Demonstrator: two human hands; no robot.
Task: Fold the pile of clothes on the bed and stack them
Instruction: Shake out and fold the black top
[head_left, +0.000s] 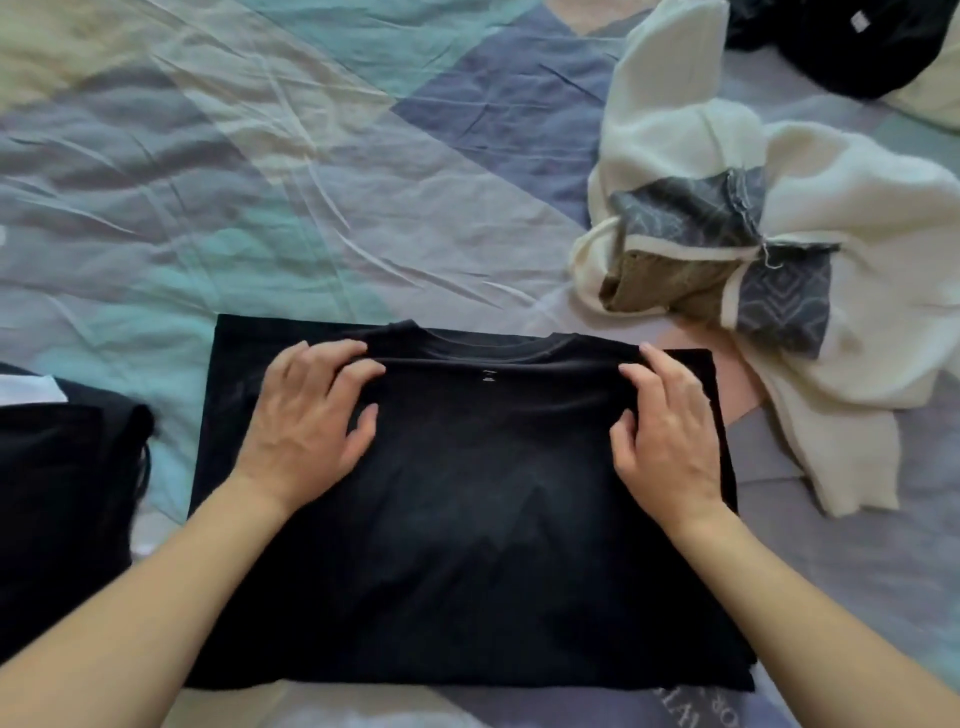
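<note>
A black cotton T-shirt (467, 493), already folded into a broad rectangle, is laid flat on the bed directly in front of the person, with its collar at the far edge and its long axis running left to right. The upper layer near the collar is held at both ends: a ridge of cloth is pinched by the curled fingers of the left hand (306, 415) just left of the neckline, and the matching ridge is pinched by the right hand (670, 421) just right of it. Both hands are set at the same far edge, about equally far from the shirt's middle, so neither is clearly the nearer; the body of the shirt lies toward the person from the grip. It is judged that the coming fold would be made across the long axis or by drawing the collar edge toward the near hem.

The shirt is surrounded by a crumpled bedsheet printed in pale grey, teal and blue patches (260, 182). Just beside the shirt on the left, a dark folded garment (62, 478) is seen. Well apart on the right, a heap of cream knitted clothing with grey patterned and olive cloth (737, 249) remains unfolded, and another black garment (831, 47) lies at the far right corner.
</note>
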